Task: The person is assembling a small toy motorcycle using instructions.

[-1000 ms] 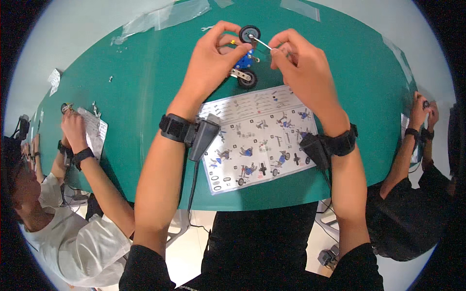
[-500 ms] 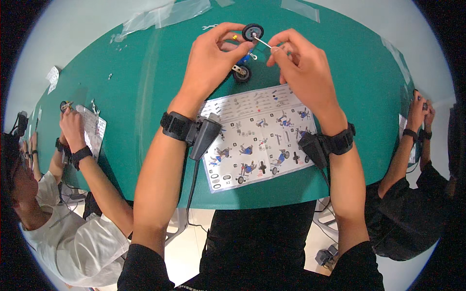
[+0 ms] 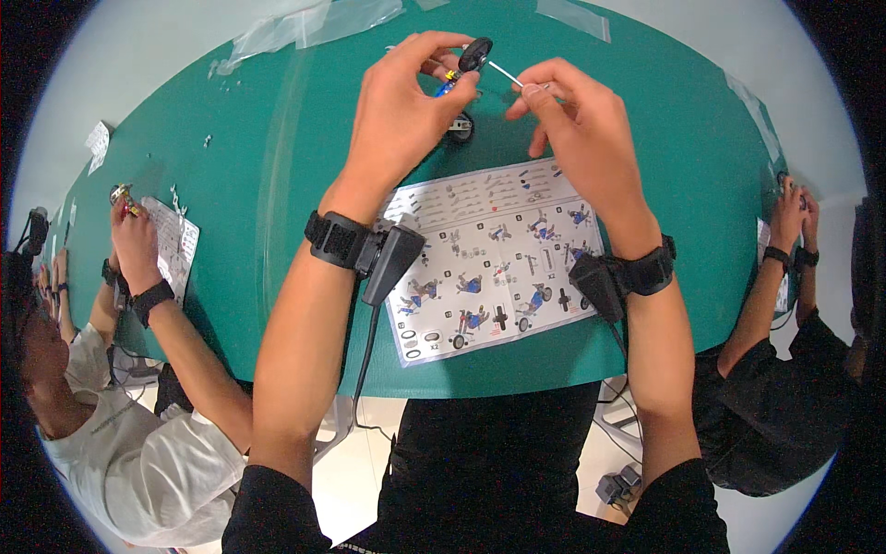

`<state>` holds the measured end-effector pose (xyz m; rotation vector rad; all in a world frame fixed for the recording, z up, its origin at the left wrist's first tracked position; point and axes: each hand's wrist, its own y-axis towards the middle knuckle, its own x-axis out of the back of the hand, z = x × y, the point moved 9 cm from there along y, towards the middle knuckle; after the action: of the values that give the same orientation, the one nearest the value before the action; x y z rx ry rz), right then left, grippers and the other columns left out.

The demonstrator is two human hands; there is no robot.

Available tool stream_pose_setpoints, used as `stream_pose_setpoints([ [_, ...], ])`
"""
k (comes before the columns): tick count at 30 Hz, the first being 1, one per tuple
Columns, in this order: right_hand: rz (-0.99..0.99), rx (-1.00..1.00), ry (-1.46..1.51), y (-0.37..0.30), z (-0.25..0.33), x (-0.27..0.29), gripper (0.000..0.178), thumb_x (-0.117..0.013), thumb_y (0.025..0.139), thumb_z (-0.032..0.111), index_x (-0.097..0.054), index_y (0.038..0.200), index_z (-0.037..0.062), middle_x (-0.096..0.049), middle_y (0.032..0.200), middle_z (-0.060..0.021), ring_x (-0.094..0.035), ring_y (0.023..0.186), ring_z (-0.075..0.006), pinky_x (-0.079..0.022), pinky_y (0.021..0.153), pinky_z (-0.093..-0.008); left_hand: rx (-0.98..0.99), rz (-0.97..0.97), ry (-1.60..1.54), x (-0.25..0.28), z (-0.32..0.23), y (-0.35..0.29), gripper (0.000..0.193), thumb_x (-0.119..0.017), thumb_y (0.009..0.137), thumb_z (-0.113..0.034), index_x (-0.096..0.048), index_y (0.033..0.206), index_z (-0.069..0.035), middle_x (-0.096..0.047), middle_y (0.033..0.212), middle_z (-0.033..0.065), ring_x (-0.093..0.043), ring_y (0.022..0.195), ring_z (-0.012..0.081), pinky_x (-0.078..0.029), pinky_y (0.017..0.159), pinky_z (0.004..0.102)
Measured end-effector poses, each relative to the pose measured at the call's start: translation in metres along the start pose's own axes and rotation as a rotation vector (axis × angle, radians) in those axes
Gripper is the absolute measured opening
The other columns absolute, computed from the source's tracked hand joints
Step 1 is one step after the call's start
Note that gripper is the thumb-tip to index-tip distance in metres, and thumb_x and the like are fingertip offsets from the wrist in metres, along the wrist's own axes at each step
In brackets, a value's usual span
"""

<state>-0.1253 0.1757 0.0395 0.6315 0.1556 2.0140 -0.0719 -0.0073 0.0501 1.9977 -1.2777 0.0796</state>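
Observation:
My left hand grips a small toy motorcycle, mostly hidden by the fingers. Its upper black wheel stands tilted past the fingertips, and the lower wheel shows under the palm. Bits of blue and yellow show between fingers and thumb. On the right, my right hand is closed in a pinch on a thin silver rod-shaped tool. The tool's far end meets the hub of the upper wheel or lies just beside it; I cannot tell which.
A printed picture sheet lies on the green table below my hands. Clear plastic bags rest at the far edge. Small parts lie to the left. People work on both sides, a hand at left and a hand at right.
The toy has turned in my left hand, so the upper wheel now shows more edge-on and a little higher. The lower wheel has shifted up slightly. My right hand keeps its pinch on the tool.

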Motion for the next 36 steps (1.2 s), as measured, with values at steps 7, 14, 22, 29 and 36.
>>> stream_pose_setpoints([
  [7, 0.002, -0.009, -0.001, 0.001, 0.001, -0.002, 0.019, -0.061, 0.108, 0.013, -0.071, 0.115, -0.0009, -0.080, 0.087, -0.0098, -0.071, 0.060, -0.0146, -0.056, 0.056, -0.0313, 0.017, 0.031, 0.026, 0.000, -0.004, 0.000, 0.034, -0.081, 0.089, -0.011, -0.076, 0.123, -0.005, -0.077, 0.100, 0.0096, -0.072, 0.093, 0.0226, -0.059, 0.088, 0.0370],
  [14, -0.007, -0.014, -0.018, 0.000, 0.002, -0.002, 0.018, -0.063, 0.107, 0.014, -0.073, 0.112, -0.0005, -0.080, 0.085, -0.0098, -0.071, 0.059, -0.0143, -0.055, 0.055, -0.0316, -0.009, 0.076, 0.053, -0.002, -0.001, -0.003, 0.035, -0.082, 0.090, -0.013, -0.077, 0.123, -0.003, -0.077, 0.103, 0.0126, -0.072, 0.093, 0.0246, -0.059, 0.086, 0.0375],
  [22, 0.042, -0.070, 0.048, 0.001, -0.006, -0.005, 0.020, -0.065, 0.105, 0.017, -0.076, 0.110, 0.0005, -0.082, 0.089, -0.0110, -0.071, 0.060, -0.0141, -0.054, 0.055, -0.0300, -0.024, 0.079, 0.110, -0.003, -0.003, -0.002, 0.035, -0.083, 0.091, -0.016, -0.080, 0.124, -0.003, -0.080, 0.108, 0.0136, -0.074, 0.093, 0.0267, -0.060, 0.084, 0.0386],
  [29, 0.129, -0.274, 0.307, 0.001, -0.028, -0.014, 0.027, -0.065, 0.105, 0.027, -0.076, 0.112, 0.0034, -0.083, 0.104, -0.0128, -0.076, 0.068, -0.0161, -0.050, 0.059, -0.0237, -0.053, 0.095, 0.136, 0.000, -0.006, -0.002, 0.035, -0.081, 0.092, -0.015, -0.080, 0.125, -0.005, -0.079, 0.105, 0.0145, -0.075, 0.091, 0.0277, -0.059, 0.082, 0.0393],
  [36, 0.015, -0.256, 0.325, 0.002, -0.027, -0.011, 0.025, -0.067, 0.106, 0.026, -0.073, 0.115, 0.0024, -0.083, 0.106, -0.0131, -0.079, 0.073, -0.0178, -0.052, 0.060, -0.0253, -0.063, 0.099, 0.167, -0.001, -0.008, -0.002, 0.034, -0.081, 0.093, -0.016, -0.079, 0.126, -0.004, -0.079, 0.105, 0.0159, -0.074, 0.091, 0.0309, -0.059, 0.083, 0.0404],
])
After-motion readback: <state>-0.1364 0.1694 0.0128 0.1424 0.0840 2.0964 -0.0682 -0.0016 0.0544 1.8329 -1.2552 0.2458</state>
